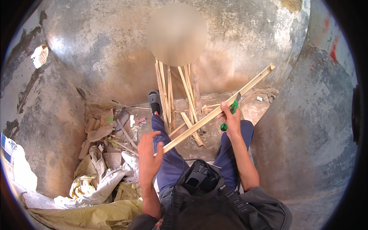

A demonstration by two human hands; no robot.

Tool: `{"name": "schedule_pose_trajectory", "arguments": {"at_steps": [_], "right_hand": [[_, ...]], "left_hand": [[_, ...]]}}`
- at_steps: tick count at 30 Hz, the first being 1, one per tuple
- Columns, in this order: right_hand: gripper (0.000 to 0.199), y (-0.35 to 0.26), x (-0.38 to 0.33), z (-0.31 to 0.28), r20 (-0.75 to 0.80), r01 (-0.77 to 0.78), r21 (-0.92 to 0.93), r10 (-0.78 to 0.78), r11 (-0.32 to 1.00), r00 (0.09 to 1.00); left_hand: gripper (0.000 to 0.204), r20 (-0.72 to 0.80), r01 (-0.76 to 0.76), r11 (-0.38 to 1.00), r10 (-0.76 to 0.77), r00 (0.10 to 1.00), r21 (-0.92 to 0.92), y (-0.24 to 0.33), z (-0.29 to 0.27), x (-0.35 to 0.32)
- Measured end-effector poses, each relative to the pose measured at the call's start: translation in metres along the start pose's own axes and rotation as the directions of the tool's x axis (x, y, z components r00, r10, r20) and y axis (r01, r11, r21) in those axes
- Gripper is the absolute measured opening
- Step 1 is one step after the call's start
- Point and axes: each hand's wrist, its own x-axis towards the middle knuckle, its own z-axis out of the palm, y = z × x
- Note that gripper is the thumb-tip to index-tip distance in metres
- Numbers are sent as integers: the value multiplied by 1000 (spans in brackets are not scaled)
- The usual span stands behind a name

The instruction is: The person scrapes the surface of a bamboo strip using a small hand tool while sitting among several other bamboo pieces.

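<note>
A long, pale strip of split bamboo or wood slants across my lap, its far end up to the right. My right hand is closed around its upper half and also grips a green-handled knife. The knife's dark blade lies against the strip, just beyond my fingers. My left hand is beside the strip's lower end, fingers apart. Whether its palm touches the strip I cannot tell. Several similar strips lean against the far wall between my feet, their tops hidden by a blurred round patch.
Curved, stained metal-like walls surround me. Short offcuts lie on the floor between my legs. To the left are scraps of debris, crumpled pale sacks and a yellowish sheet. A thin coil sits at the right wall.
</note>
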Motion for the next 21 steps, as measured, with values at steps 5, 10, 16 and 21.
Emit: {"name": "schedule_pose_trajectory", "arguments": {"at_steps": [5, 10, 16, 21], "right_hand": [[26, 0, -17, 15, 85, -6, -10, 7, 1000, 996], [24, -13, -28, 26, 128, -13, 13, 11, 1000, 992], [26, -11, -28, 20, 119, -51, 18, 49, 999, 992], [28, -20, -33, 20, 119, -52, 27, 49, 998, 992]], "left_hand": [[52, 81, -42, 995, 50, 995, -95, 9, 51, 7], [38, 179, 201, 898, -140, 974, -391, -4, 87, 14], [19, -56, 154, 783, -234, 971, -603, -33, 103, 28], [21, -426, 61, 827, -349, 834, -559, -98, 86, 59]]}}
